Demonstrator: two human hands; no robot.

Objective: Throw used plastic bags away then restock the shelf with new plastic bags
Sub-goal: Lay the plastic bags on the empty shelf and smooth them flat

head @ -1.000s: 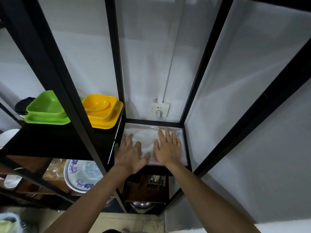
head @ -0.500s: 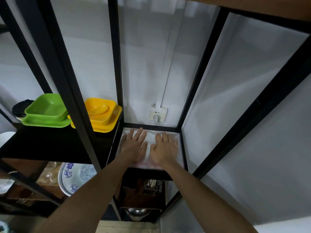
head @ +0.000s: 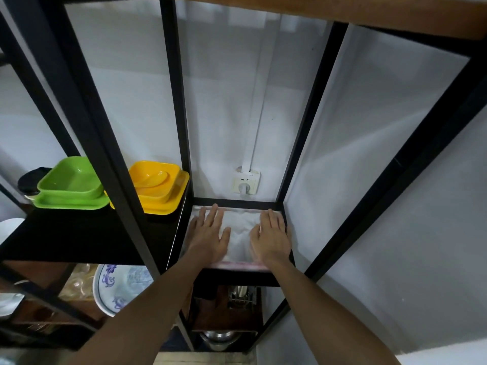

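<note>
While pressing down on the stack of plastic bags [head: 241, 233], left hand [head: 208, 237] and right hand [head: 272, 238] lying flat side by side, fingers [head: 214, 216] spread open and gripping nothing. Bags resting on the narrow black shelf [head: 237, 276], below the wall socket [head: 246, 181]. Green dish [head: 71, 181] and yellow dish [head: 155, 184] on the neighbouring shelf to the left.

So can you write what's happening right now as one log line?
step: restocking | left hand: flat on plastic bags | right hand: flat on bags | place: shelf
</note>
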